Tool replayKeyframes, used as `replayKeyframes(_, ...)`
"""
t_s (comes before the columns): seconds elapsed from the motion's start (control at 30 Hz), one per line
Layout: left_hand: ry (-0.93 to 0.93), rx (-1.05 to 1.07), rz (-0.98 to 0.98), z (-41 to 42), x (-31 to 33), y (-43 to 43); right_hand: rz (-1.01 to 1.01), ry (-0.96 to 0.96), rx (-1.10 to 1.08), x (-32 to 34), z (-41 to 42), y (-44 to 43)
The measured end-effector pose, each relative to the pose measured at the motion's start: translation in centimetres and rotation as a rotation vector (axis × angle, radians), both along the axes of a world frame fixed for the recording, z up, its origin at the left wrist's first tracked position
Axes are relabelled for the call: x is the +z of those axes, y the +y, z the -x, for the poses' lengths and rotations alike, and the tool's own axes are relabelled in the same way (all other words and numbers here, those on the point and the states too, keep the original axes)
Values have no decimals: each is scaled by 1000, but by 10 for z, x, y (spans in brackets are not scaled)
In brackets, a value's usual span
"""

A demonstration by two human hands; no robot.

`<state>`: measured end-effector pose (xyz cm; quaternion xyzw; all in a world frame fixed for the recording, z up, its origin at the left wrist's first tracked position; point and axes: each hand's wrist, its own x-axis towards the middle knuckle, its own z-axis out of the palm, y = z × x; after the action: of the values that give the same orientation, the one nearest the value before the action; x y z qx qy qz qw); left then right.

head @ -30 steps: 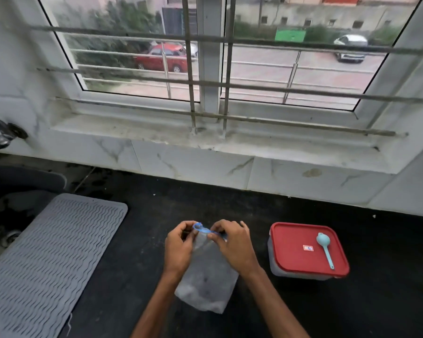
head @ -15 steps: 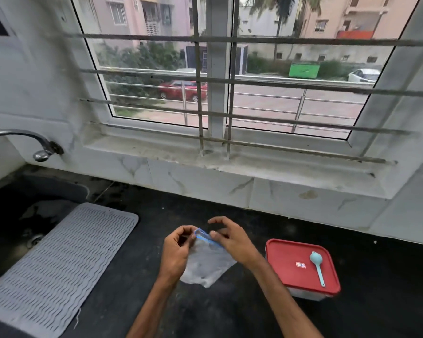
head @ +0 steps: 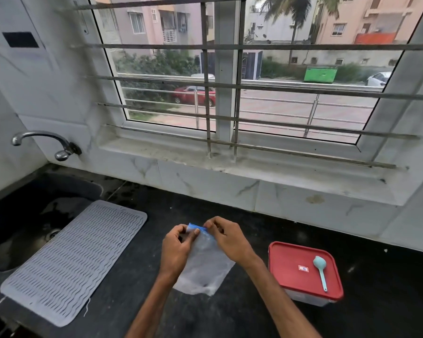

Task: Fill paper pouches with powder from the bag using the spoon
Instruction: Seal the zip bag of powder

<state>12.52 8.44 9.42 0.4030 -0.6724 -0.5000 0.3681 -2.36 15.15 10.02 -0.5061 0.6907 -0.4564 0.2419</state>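
A clear plastic bag (head: 203,272) with a blue zip strip along its top lies on the black counter (head: 230,313) in front of me. My left hand (head: 177,250) pinches the left end of the blue strip. My right hand (head: 226,239) pinches the strip's right end. Whitish powder shows faintly at the bag's lower end. A light blue spoon (head: 321,270) lies on the red lid of a plastic box (head: 303,269) to the right of my hands. No paper pouch is in view.
A grey ribbed drying mat (head: 73,259) lies at the left, partly over a dark sink (head: 22,230). A chrome tap (head: 44,142) sticks out of the left wall. A marble sill and a barred window run along the back.
My head has tilted up, so more of the window shows. Both hands stay on the bag's blue top, and the bag has shifted a little under them.
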Motion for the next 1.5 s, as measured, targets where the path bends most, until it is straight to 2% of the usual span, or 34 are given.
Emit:
replayKeyframes(0.13,25,-7,-26,0,3,2,-36,117,22,2,-1,-3)
replayKeyframes(0.37,105,-149,-160,-4,1,-6,-35,104,0,5,0,-9)
replayKeyframes(0.47,105,-92,-193,-5,-3,-10,-68,111,-32,-1,0,-12)
replayKeyframes(0.63,16,94,-139,3,-19,-17,-168,182,-2,-9,-9,-17)
replayKeyframes(0.83,-181,199,27,20,-42,-26,-319,292,-104,-19,-19,-47)
replayKeyframes(0.9,-244,298,-1,22,-51,-36,-398,373,-136,-25,-21,-54)
replayKeyframes(0.97,-310,383,-90,24,-66,-50,-475,533,-178,-38,-21,-56)
replayKeyframes(1.03,-396,409,-135,26,-82,-62,-519,650,-188,-59,-17,-52)
replayKeyframes(1.13,-499,372,-121,33,-107,-73,-610,702,-193,-95,-3,-39)
replayKeyframes(1.2,-557,319,-102,39,-127,-72,-689,650,-201,-111,7,-34)
replayKeyframes(1.3,-608,294,-114,47,-147,-69,-685,375,-267,-124,22,-33)
replayKeyframes(1.37,-631,304,-120,51,-154,-73,-640,216,-231,-128,27,-35)
replayKeyframes(1.43,-642,292,-66,52,-158,-77,-612,169,-236,-131,30,-37)
replayKeyframes(1.5,-629,264,15,51,-162,-79,-592,180,-338,-140,35,-38)
